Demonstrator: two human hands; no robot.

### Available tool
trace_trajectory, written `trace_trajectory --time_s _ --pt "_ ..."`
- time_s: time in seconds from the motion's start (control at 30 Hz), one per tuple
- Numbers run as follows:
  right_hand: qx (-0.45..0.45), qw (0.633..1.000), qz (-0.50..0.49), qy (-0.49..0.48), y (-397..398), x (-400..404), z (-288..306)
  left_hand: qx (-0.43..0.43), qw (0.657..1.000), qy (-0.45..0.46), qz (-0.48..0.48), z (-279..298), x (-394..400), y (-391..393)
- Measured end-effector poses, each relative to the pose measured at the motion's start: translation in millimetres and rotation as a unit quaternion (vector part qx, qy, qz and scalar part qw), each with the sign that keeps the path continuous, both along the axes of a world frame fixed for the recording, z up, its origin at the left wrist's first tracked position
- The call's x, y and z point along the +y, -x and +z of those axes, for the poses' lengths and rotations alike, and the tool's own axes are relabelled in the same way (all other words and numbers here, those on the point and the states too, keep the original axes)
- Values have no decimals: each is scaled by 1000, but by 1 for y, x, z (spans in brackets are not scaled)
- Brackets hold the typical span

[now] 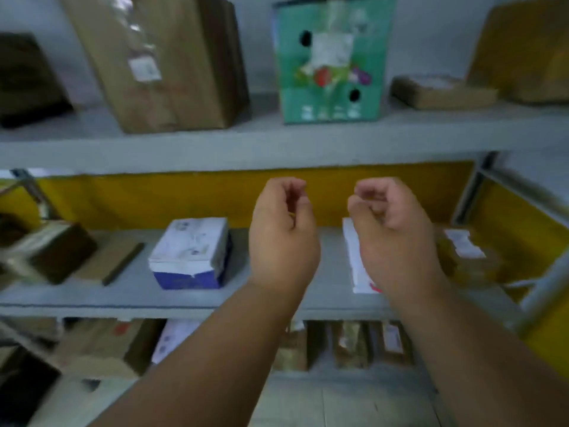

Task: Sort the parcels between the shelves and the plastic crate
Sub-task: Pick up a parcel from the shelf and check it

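My left hand (281, 238) and my right hand (391, 238) are raised side by side in front of the middle shelf (92, 303), fingers loosely curled, with nothing in either. A white and blue box (191, 254) rests on that shelf left of my left hand. A flat white parcel (354, 260) lies partly hidden behind my right hand. On the top shelf (277, 143) stand a tall brown cardboard parcel (163, 63) and a green printed box (331, 60). No plastic crate is in view.
Flat brown parcels (107, 260) lie at the middle shelf's left. A low cardboard box (443, 92) and a yellow-brown parcel (529, 47) sit top right. A labelled yellowish packet (465, 254) lies at the right. Several parcels (98, 346) fill the bottom shelf. A metal upright (471, 192) stands right.
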State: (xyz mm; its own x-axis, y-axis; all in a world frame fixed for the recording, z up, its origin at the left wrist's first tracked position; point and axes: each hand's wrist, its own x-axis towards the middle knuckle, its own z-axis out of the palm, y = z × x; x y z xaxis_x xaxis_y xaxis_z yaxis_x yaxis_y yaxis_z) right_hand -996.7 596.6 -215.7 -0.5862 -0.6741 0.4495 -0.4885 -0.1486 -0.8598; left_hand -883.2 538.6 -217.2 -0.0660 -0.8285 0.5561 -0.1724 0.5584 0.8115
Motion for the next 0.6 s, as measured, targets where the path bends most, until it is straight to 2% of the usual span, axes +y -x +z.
trace_trajectory --time_s 0.1,0.33,0.47,0.6 --pt "18 998 49 30 -72 -48 32 38 999 -4 27 24 -28 -77" --pt "-27 994 88 66 -203 -141 45 27 999 -22 38 41 -92 -206" --pt "23 996 58 65 -218 -173 67 -17 999 -38 30 71 -131 -231" --pt "124 985 -20 116 -191 -204 123 -43 999 9 21 130 -180 -223"
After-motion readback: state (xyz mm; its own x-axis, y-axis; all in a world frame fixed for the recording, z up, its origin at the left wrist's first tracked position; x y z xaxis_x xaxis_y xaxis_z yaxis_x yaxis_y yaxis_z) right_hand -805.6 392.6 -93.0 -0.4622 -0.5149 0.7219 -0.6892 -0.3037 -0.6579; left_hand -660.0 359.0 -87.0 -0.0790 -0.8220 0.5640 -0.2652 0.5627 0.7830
